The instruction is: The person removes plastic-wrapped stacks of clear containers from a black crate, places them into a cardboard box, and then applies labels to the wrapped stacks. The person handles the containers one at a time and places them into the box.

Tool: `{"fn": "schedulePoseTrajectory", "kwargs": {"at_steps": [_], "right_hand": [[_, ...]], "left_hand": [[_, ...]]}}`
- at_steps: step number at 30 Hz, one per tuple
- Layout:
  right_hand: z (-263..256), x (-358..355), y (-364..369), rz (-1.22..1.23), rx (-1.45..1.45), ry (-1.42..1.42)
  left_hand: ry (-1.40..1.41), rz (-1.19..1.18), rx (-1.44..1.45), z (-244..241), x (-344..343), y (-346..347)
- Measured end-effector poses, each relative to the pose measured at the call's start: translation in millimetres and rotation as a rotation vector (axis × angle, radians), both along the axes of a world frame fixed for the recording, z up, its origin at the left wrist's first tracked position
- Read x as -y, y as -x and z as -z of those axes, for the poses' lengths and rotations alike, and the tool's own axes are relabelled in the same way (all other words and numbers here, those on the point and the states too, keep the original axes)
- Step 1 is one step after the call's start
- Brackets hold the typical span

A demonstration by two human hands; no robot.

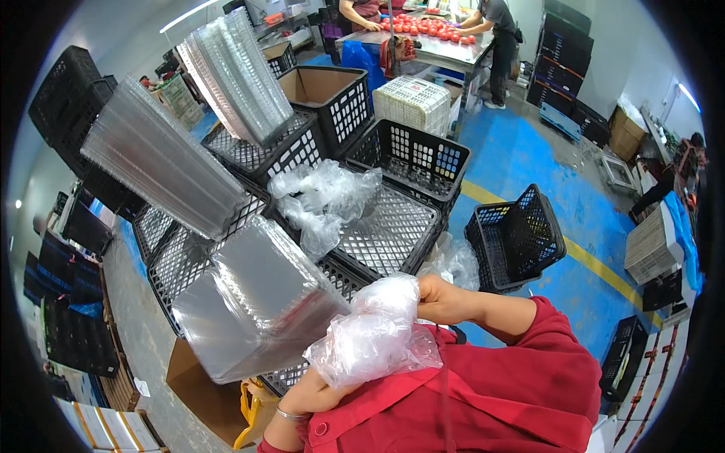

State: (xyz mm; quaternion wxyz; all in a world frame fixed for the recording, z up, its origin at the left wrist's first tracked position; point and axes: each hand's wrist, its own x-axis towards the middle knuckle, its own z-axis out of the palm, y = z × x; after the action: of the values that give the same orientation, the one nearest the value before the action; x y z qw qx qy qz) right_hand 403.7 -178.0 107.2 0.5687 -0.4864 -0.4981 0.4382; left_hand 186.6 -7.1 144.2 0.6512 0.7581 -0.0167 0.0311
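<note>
A bunched clear plastic film (374,340) is held close against my red clothing. My right hand (442,300) grips its upper right end, while my left hand (323,388) has hold of its lower left part; that hand's fingers are partly hidden under the film. Just left of the film lean nested clear plastic trays (255,277) on black mesh crates. Beyond them a tall slanted stack of clear trays (164,158) rises, with another upright stack (238,79) farther back. Crumpled clear plastic bags (323,198) lie on an upturned black crate (391,226).
An open black crate (419,158) stands behind the bags. Two nested black baskets (512,240) sit on the blue floor (521,158) at right. A cardboard box (198,390) is at lower left. People stand at a metal table (419,51) bearing red round produce.
</note>
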Motion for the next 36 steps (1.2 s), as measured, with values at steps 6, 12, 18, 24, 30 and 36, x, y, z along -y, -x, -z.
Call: {"fn": "schedulePoseTrajectory", "kwargs": {"at_steps": [6, 12, 18, 24, 30, 36], "right_hand": [[2, -10, 8, 0.046, 0.208, -0.027], [4, -21, 18, 0.179, 0.723, -0.27], [29, -4, 8, 0.191, 1.175, -0.028], [44, 5, 2, 0.313, 1.157, 0.189], [36, 0, 5, 0.445, 1.098, 0.268], [56, 12, -6, 0.385, 0.976, 0.381]], "left_hand": [[-0.295, -0.279, -0.005, 25, -2, -31], [-0.542, -0.526, 0.159, 41, 3, -60], [0.132, -0.555, 0.037, 74, 27, -79], [0.591, -0.319, -0.217, 71, 36, -95], [0.544, -0.334, -0.182, 89, 44, -106], [-0.145, -0.464, -0.165, 114, 57, -113]]}}
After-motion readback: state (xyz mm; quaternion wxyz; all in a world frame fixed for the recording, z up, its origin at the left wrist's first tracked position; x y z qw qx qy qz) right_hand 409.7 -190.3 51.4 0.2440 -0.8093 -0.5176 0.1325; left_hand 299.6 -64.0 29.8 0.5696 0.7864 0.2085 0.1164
